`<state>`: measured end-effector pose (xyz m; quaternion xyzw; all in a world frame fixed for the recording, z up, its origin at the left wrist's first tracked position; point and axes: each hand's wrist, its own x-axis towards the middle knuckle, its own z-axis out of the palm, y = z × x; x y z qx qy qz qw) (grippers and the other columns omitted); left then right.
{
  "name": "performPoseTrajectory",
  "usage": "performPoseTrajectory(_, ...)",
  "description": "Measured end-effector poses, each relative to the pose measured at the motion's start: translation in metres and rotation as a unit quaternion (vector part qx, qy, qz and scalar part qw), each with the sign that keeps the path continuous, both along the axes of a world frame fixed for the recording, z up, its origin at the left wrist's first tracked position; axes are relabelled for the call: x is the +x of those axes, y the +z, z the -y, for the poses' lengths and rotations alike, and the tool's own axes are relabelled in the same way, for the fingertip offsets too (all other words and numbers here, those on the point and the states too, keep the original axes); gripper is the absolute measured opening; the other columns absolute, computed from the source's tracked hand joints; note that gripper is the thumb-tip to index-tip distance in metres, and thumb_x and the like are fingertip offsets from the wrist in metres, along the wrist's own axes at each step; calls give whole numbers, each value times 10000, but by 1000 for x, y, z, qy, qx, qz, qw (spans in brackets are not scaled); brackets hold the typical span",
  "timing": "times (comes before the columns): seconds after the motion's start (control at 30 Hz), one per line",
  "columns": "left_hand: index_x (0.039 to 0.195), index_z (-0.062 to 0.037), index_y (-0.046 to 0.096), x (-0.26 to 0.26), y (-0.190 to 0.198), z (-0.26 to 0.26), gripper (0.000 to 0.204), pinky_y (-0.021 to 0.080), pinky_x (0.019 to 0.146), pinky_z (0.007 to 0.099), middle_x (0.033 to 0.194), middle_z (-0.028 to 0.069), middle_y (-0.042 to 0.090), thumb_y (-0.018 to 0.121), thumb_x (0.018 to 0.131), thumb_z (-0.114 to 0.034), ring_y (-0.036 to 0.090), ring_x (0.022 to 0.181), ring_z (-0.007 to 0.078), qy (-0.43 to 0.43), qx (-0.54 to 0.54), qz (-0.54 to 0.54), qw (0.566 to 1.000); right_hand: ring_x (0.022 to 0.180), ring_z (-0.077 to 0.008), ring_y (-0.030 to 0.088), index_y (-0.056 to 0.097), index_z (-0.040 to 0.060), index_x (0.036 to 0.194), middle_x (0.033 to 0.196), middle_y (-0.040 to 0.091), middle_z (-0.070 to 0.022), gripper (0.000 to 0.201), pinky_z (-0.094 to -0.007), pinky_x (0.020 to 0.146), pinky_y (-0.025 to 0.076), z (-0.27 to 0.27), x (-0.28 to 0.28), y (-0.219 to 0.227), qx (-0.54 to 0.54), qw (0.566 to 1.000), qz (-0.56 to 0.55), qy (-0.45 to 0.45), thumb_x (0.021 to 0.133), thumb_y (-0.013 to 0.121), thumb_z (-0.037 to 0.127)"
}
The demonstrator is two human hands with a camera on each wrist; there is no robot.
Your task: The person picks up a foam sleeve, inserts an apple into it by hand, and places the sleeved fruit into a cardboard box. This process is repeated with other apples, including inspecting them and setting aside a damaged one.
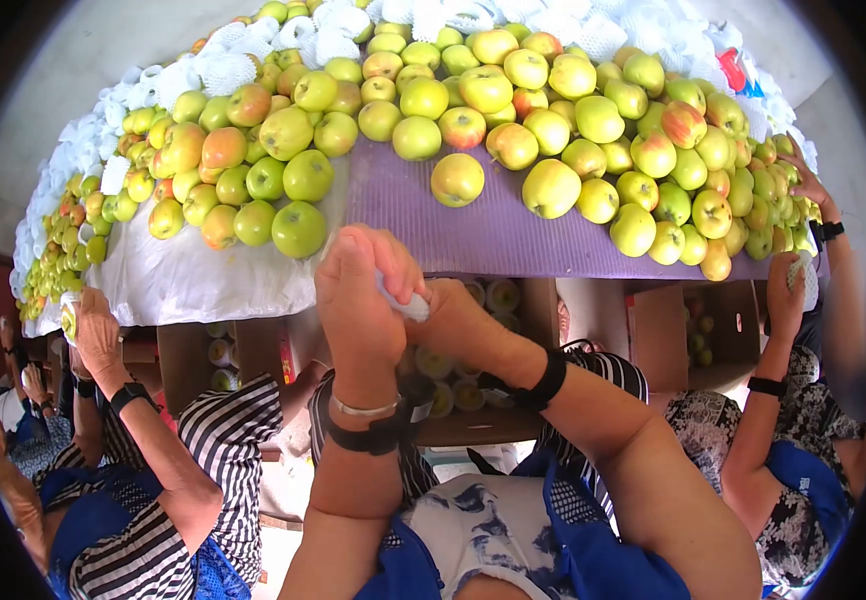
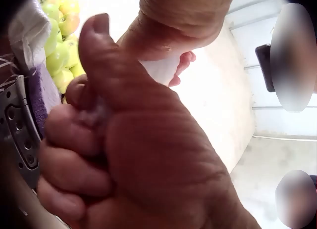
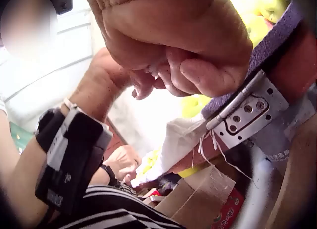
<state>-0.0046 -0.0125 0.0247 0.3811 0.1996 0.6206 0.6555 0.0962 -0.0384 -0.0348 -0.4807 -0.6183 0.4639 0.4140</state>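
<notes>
In the head view, my left hand (image 1: 361, 300) and right hand (image 1: 465, 328) meet in front of the table edge. Both grip a white foam net sleeve (image 1: 405, 300), mostly hidden by the fingers. The left wrist view has the left hand (image 2: 133, 125) curled into a fist, thumb up, with a bit of the white foam (image 2: 162, 69) showing beside the right hand (image 2: 185, 21). From the right wrist, the curled right hand (image 3: 173, 41) has white foam (image 3: 152, 70) peeking between its fingers. Beyond the hands are loose green-yellow apples (image 1: 458, 180).
A purple ribbed mat (image 1: 393, 215) and white sheeting (image 1: 223, 270) cover the table. White foam sleeves (image 1: 328, 35) are heaped behind the apples. Under the edge stand cardboard boxes (image 1: 658, 340), some holding apples. Other people's hands (image 1: 98, 335) work on both sides. A metal hinge (image 3: 250, 110) sits at the table edge.
</notes>
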Motion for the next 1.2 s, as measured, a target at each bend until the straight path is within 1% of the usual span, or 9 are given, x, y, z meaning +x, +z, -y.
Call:
performPoseTrajectory(0.1, 659, -54, 470, 10, -1, 16, 350, 353, 497, 274, 574, 26, 440, 431, 944, -254, 412, 526, 129, 44, 112, -122, 985, 702, -332, 610, 624, 63, 773, 750, 628, -144, 227, -371, 609, 482, -6, -5, -18, 144, 975, 169, -30, 726, 679, 278)
performPoseTrajectory(0.23, 625, -56, 455, 17, 20, 35, 394, 335, 491, 270, 566, 36, 443, 390, 950, -270, 408, 499, 130, 43, 273, -255, 927, 687, -334, 604, 601, 93, 724, 728, 614, -141, 187, -375, 577, 485, -22, 20, -5, 179, 969, 170, 14, 690, 679, 260)
performPoseTrajectory(0.37, 526, -112, 339, 11, 29, 39, 561, 269, 449, 280, 472, 8, 331, 267, 968, -449, 322, 423, 137, 122, 106, -128, 978, 659, -344, 588, 579, 96, 695, 681, 597, -130, 149, -371, 552, 478, 5, -1, 1, 200, 977, 40, -55, 669, 683, 199)
performPoseTrajectory(0.5, 506, -119, 323, 4, 36, 46, 610, 248, 438, 289, 460, -9, 309, 220, 944, -531, 289, 400, 136, 171, 106, -198, 959, 667, -339, 592, 576, 97, 695, 673, 597, -122, 149, -369, 560, 477, 2, 1, 9, 206, 975, 79, -28, 657, 690, 185)
performPoseTrajectory(0.6, 491, -123, 306, -3, 42, 32, 626, 247, 440, 286, 451, -17, 300, 205, 939, -550, 277, 394, 134, 64, 111, -24, 992, 654, -332, 593, 573, 99, 691, 664, 591, -118, 167, -367, 549, 474, 11, -8, 7, 192, 980, 37, -42, 643, 702, 192)
performPoseTrajectory(0.8, 494, -127, 287, 6, 38, 30, 619, 237, 428, 286, 451, -16, 284, 209, 937, -553, 255, 389, 132, 16, 152, -5, 988, 638, -332, 592, 586, 106, 696, 663, 590, -122, 193, -381, 551, 473, -3, 10, 16, 216, 967, 137, -19, 645, 720, 235)
performPoseTrajectory(0.93, 502, -126, 297, -20, 32, 16, 607, 237, 419, 268, 449, -17, 276, 215, 945, -532, 250, 391, 119, -18, 77, 63, 995, 625, -329, 588, 549, 100, 655, 653, 585, -119, 233, -384, 541, 473, 24, -17, 8, 154, 986, 54, -40, 621, 726, 248)
performPoseTrajectory(1.07, 511, -126, 303, -12, 32, 21, 596, 242, 423, 269, 449, -19, 277, 217, 950, -520, 248, 386, 119, -31, 127, 57, 990, 621, -340, 585, 538, 106, 646, 642, 578, -129, 223, -396, 552, 474, -3, 6, 13, 227, 962, 145, -41, 666, 710, 247)
performPoseTrajectory(1.2, 508, -130, 302, -18, 31, 16, 593, 251, 429, 282, 446, -23, 277, 217, 954, -512, 251, 383, 122, -41, 130, 44, 990, 614, -345, 581, 542, 102, 662, 641, 578, -128, 215, -395, 543, 471, 22, -20, 2, 178, 980, 53, -64, 601, 716, 212)
